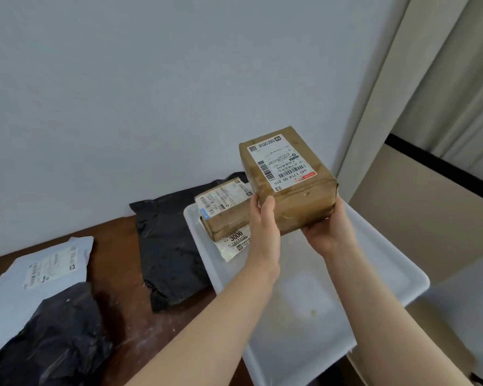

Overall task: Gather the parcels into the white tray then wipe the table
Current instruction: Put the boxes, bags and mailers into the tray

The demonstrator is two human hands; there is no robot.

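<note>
While between left hand (263,218) and right hand (329,228) — crinkly, taped brown box (290,188).

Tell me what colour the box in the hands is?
The box is brown, seen best in the head view.

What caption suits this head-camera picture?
Left hand and right hand hold a brown box over the white tray; black bag waits beside it.

On the brown box (304,201) between the left hand (264,218) and right hand (328,229), a label (283,162) is showing "642 L714 00 015", upside down. A white packet (234,243) beside the left hand is showing "3006".
</note>
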